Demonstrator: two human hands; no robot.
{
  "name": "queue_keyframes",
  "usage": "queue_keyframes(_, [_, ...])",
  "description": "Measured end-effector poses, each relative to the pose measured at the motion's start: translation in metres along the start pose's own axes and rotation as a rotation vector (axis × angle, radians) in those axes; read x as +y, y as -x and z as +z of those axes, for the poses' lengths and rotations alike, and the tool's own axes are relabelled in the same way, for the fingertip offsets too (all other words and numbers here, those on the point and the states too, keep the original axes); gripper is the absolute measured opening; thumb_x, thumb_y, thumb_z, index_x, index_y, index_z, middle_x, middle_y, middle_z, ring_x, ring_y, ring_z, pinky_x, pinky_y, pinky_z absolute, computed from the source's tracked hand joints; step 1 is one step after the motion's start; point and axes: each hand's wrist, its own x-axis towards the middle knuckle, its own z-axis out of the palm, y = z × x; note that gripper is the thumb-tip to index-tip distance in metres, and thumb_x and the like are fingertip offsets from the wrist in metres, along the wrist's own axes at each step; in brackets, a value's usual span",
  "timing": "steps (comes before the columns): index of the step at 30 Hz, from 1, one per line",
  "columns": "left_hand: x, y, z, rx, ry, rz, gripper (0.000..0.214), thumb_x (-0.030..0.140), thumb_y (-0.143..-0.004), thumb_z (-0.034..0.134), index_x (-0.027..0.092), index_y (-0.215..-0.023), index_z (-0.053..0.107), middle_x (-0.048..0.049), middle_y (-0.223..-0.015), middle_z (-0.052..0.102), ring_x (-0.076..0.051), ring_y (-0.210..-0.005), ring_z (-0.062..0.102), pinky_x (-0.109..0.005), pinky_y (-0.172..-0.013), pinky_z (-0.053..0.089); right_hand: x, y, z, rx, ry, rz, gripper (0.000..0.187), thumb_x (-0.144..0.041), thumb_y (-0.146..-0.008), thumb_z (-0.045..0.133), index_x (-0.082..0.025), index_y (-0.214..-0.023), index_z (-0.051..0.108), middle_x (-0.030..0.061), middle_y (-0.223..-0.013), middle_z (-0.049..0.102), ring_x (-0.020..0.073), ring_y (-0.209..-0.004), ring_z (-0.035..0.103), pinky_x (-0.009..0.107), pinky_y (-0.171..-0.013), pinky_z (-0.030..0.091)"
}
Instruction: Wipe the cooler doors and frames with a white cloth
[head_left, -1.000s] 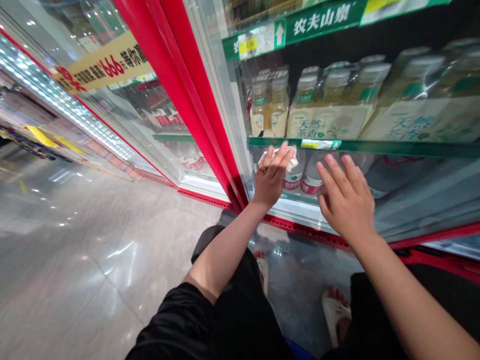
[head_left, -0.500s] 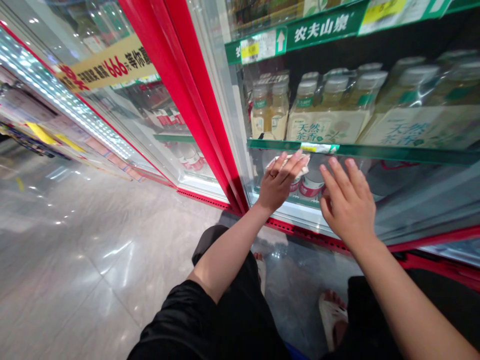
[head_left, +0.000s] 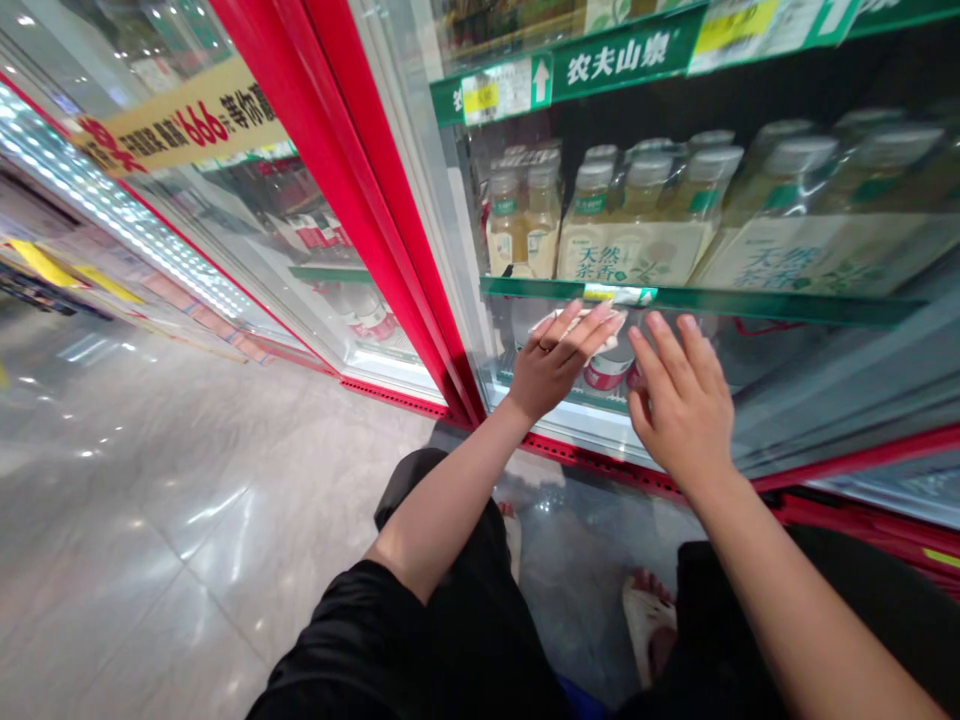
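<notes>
My left hand [head_left: 551, 365], wearing a ring, presses a crumpled white cloth [head_left: 609, 330] to the lower part of the glass cooler door [head_left: 810, 390]. Its fingers lie over the cloth, and part of the cloth is hidden beneath them. Just to the right is my right hand [head_left: 682, 400], its fingers spread and holding nothing. Those fingertips are at the glass; whether they touch it I cannot tell. Behind the pane, tea bottles [head_left: 645, 220] stand on a green-edged shelf [head_left: 795, 304], level with my fingertips.
A red door frame [head_left: 352, 200] parts this door from the cooler on the left, which carries a yellow banner [head_left: 187, 125]. Grey shiny floor tiles [head_left: 187, 520] stretch out at the left. My sandalled foot [head_left: 651, 620] is close to the cooler's red base [head_left: 600, 462].
The view has shifted slightly, so the cooler and shelves appear further left. My left hand with the cloth has moved a little right along the glass, nearer my right hand.
</notes>
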Motion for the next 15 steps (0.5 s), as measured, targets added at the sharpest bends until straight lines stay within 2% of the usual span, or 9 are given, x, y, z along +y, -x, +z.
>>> queue_keyframes(3, [-0.014,-0.009,-0.008,0.032,-0.006,-0.1,0.061,0.01,-0.111,0.042,0.026,-0.169,0.051,-0.0064,-0.169,0.061,-0.021,-0.172,0.032,-0.043,-0.143,0.03,0.001,0.001,-0.003,-0.001,0.008,0.011,0.089,-0.013,-0.101,0.059,-0.026,-0.181,0.023,0.0129,-0.18,0.044,0.0369,-0.167,0.041,0.06,-0.132,0.043])
queue_keyframes(6, [-0.019,-0.008,-0.01,-0.05,0.002,-0.281,0.06,0.012,-0.11,0.045,0.02,-0.169,0.05,-0.0123,-0.175,0.052,-0.026,-0.175,0.025,-0.048,-0.145,0.025,0.003,0.002,-0.007,0.002,0.06,0.018,0.088,-0.014,-0.102,0.06,-0.027,-0.181,0.023,0.013,-0.178,0.047,0.0361,-0.166,0.043,0.059,-0.131,0.044])
queue_keyframes(8, [-0.013,0.0,-0.005,-0.105,0.017,-0.285,0.06,0.014,-0.11,0.049,0.019,-0.17,0.049,-0.0143,-0.177,0.05,-0.03,-0.174,0.028,-0.05,-0.144,0.027,0.005,0.002,-0.01,0.007,0.089,0.017,0.087,-0.015,-0.102,0.06,-0.025,-0.181,0.025,0.0138,-0.177,0.048,0.0359,-0.166,0.044,0.058,-0.131,0.044])
queue_keyframes(10, [-0.005,0.006,0.0,-0.113,0.015,-0.14,0.061,0.014,-0.11,0.052,0.022,-0.17,0.049,-0.0128,-0.174,0.053,-0.029,-0.17,0.038,-0.047,-0.141,0.035,0.007,0.003,-0.012,0.015,0.113,0.013,0.084,-0.015,-0.102,0.06,-0.023,-0.179,0.029,0.0147,-0.176,0.05,0.0358,-0.165,0.046,0.057,-0.131,0.045])
queue_keyframes(13, [-0.003,0.007,0.003,-0.061,-0.015,0.205,0.059,0.012,-0.111,0.053,0.029,-0.167,0.054,-0.0042,-0.169,0.061,-0.019,-0.163,0.05,-0.035,-0.136,0.041,0.01,0.004,-0.015,0.017,0.145,0.017,0.081,-0.016,-0.102,0.059,-0.023,-0.178,0.032,0.0155,-0.176,0.05,0.0362,-0.163,0.048,0.057,-0.131,0.045])
queue_keyframes(14, [-0.004,0.004,0.002,-0.048,-0.023,0.268,0.058,0.012,-0.111,0.053,0.031,-0.166,0.055,-0.0018,-0.169,0.062,-0.017,-0.162,0.051,-0.032,-0.136,0.041,0.01,0.004,-0.016,0.011,0.151,0.023,0.081,-0.016,-0.102,0.059,-0.023,-0.178,0.032,0.0155,-0.176,0.05,0.0365,-0.164,0.047,0.058,-0.131,0.044])
queue_keyframes(15, [-0.007,0.001,0.0,-0.044,-0.027,0.276,0.059,0.011,-0.111,0.053,0.031,-0.166,0.055,-0.0008,-0.168,0.062,-0.016,-0.163,0.05,-0.032,-0.137,0.04,0.011,0.005,-0.018,0.004,0.154,0.03,0.082,-0.017,-0.102,0.059,-0.023,-0.178,0.032,0.0153,-0.177,0.049,0.0367,-0.164,0.047,0.058,-0.132,0.043])
